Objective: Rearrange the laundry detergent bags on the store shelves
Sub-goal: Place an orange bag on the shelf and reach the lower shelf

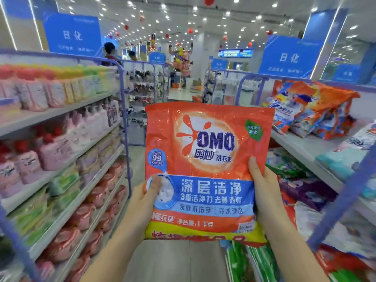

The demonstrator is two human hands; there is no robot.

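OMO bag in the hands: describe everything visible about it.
The OMO bag is a glossy, crinkled plastic pouch, orange-red, with purple lettering over a red splash, a blue text band and a yellow bottom strip. It is upright, front to the camera, held in mid-air over the aisle. The left hand grips its lower left edge, thumb on the front; the right hand grips its lower right edge.

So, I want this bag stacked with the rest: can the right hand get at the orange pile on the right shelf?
Probably yes: the shelf front looks open and nothing stands between the right hand and the pile. It grips the OMO bag with the left hand, so it isn't free.
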